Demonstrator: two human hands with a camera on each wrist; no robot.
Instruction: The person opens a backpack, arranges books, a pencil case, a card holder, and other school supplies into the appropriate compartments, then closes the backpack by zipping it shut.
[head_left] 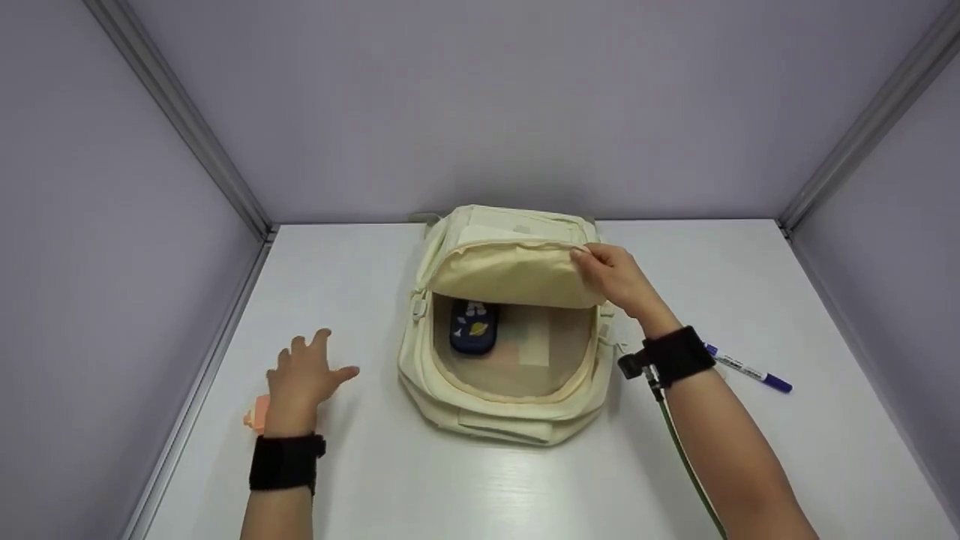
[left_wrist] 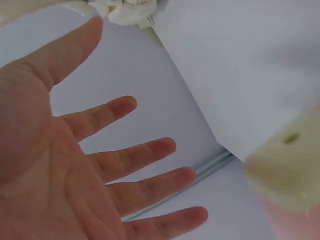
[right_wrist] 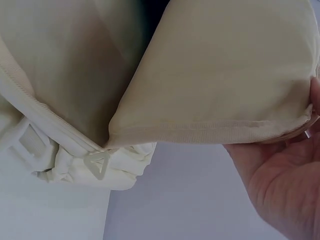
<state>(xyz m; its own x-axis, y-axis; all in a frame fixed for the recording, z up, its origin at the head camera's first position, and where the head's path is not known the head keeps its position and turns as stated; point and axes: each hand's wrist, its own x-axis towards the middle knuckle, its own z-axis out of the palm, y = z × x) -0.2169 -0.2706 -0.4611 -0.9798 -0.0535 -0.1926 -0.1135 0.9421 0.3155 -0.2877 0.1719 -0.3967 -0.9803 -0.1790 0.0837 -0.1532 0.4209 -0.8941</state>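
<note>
A cream backpack [head_left: 502, 420] lies on the white table with its main compartment unzipped. My right hand [head_left: 619, 281] pinches the edge of its flap [head_left: 517, 274] and holds it raised; the right wrist view shows the thumb and fingers at the zipper edge [right_wrist: 210, 134]. Inside the compartment sits a navy case [head_left: 474, 330] with space pictures, beside pale, flat patches. My left hand [head_left: 300, 375] is over the table to the left, fingers spread and palm bare in the left wrist view. Partly hidden under that wrist is a small orange-and-cream object [head_left: 259, 414].
A white marker with purple ends [head_left: 742, 366] lies on the table by my right wrist, which partly covers it. A green cable [head_left: 686, 450] runs down along the right forearm. Grey-lavender walls [head_left: 525, 112] enclose the table [head_left: 480, 487] at the back and sides.
</note>
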